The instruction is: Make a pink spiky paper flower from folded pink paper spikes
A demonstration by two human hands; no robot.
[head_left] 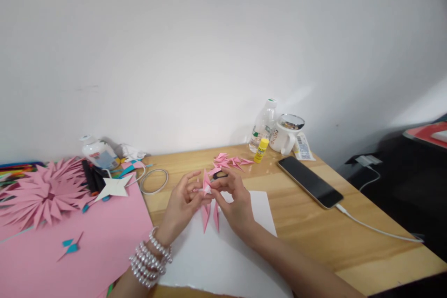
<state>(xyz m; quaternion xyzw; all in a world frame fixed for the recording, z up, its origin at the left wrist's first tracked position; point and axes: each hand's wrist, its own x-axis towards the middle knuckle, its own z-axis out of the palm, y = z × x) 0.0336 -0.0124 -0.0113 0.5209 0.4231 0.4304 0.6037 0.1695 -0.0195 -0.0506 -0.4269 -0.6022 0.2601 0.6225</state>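
1. The pink paper piece [208,195], folded into sharp spikes, sits above the white sheet [223,251].
2. The left hand [181,202] and right hand [235,200] pinch it with closed fingertips.
3. Beyond the sheet lie pink scraps [230,162], a glue stick [261,150] and a phone [309,180].

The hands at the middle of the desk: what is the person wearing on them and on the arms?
Both forearms are bare, with no sleeves in view. The left hand has several strands of silvery-white bead bracelets stacked around its wrist. The right hand shows no bracelet, watch or glove. No ring can be made out on the fingers at this picture's sharpness.
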